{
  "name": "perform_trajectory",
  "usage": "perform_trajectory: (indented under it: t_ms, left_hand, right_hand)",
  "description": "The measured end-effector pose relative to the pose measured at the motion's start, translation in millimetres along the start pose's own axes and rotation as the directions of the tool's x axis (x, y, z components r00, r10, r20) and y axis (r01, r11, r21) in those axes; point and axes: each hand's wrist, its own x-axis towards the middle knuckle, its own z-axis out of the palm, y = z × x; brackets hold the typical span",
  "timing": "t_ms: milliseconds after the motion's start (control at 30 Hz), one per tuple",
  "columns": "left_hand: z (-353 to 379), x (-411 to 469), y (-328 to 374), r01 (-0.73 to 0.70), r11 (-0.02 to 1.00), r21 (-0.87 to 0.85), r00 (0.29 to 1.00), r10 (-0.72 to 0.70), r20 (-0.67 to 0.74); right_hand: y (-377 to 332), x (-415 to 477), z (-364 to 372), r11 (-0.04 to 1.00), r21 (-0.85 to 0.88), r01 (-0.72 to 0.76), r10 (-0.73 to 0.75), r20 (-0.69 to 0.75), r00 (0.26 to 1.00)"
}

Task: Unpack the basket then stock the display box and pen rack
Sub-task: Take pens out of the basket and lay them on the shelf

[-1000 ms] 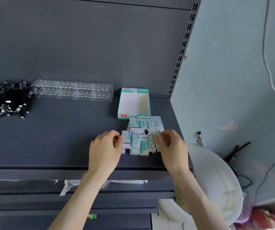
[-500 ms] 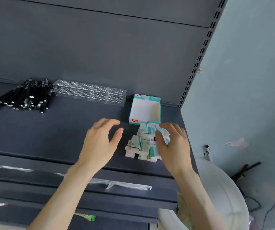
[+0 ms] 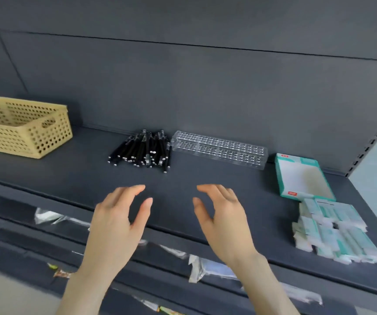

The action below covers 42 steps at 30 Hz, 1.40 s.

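A tan perforated basket [image 3: 23,130] stands at the far left of the dark shelf [image 3: 69,173]. A pile of black pens [image 3: 144,151] lies mid-shelf, beside a clear plastic pen rack [image 3: 219,148] with rows of holes. To the right lies a teal and white display box [image 3: 303,178], nothing inside it. In front of the box sits a heap of small white and teal packs [image 3: 333,233]. My left hand [image 3: 119,221] and my right hand [image 3: 223,219] hover above the shelf's front middle, fingers relaxed, holding nothing, short of the pens.
Lower shelves below carry clear plastic wrappers [image 3: 205,267] and a small snack packet [image 3: 61,273]. A slotted upright [image 3: 371,144] and a pale wall bound the shelf at the right. The grey back panel rises behind everything.
Both hands have let go of the small packs and moved left to the shelf's middle. The view has swung left, bringing the basket into sight.
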Motion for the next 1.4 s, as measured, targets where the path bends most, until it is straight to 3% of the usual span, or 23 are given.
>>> perform_trajectory:
  t_ms: [267, 400, 767, 933, 1000, 1100, 1200, 1300, 1400]
  left_hand:
    - [-110.3, -5.4, -157.1, 0.082, 0.991, 0.108, 0.997, -0.083, 0.001]
    - [-146.4, 20.6, -217.1, 0.058, 0.993, 0.106, 0.997, -0.052, -0.058]
    - [-180.8, 142.1, -356.0, -0.051, 0.993, 0.109, 0.991, 0.063, -0.115]
    - [-192.3, 197.0, -416.9, 0.005, 0.994, 0.111, 0.979, 0.018, -0.204]
    - [-192.6, 212.8, -440.1, 0.102, 0.987, 0.121, 0.958, -0.065, -0.279]
    - [-189.9, 229.6, -470.8, 0.342, 0.939, 0.023, 0.901, -0.321, -0.294]
    - [-185.4, 239.1, -501.4, 0.515, 0.843, -0.152, 0.822, -0.537, -0.193]
    - [-179.7, 248.1, -525.7, 0.497, 0.787, -0.365, 0.829, -0.555, -0.068]
    - [-175.8, 260.9, -546.4, 0.444, 0.750, -0.490, 0.859, -0.513, -0.008]
  right_hand:
    - [-130.6, 12.3, 144.7, 0.998, 0.058, 0.029, -0.036, 0.119, 0.992]
    - [-178.9, 42.8, 191.3, 0.997, 0.048, 0.058, -0.064, 0.134, 0.989]
    - [-255.2, 178.6, 293.3, 0.986, 0.083, 0.142, -0.147, 0.064, 0.987]
    - [-285.1, 241.3, 335.3, 0.984, 0.121, 0.132, -0.134, 0.014, 0.991]
    - [-294.3, 255.2, 350.8, 0.991, 0.092, 0.100, -0.101, 0.003, 0.995]
    - [-304.5, 260.0, 372.0, 1.000, 0.018, 0.000, 0.001, -0.030, 1.000]
    - [-310.2, 259.2, 386.8, 0.972, 0.127, -0.200, 0.197, 0.037, 0.980]
    - [-311.0, 264.2, 395.4, 0.911, 0.224, -0.346, 0.335, 0.085, 0.938]
    - [-310.4, 267.4, 405.8, 0.890, 0.288, -0.354, 0.356, 0.048, 0.933]
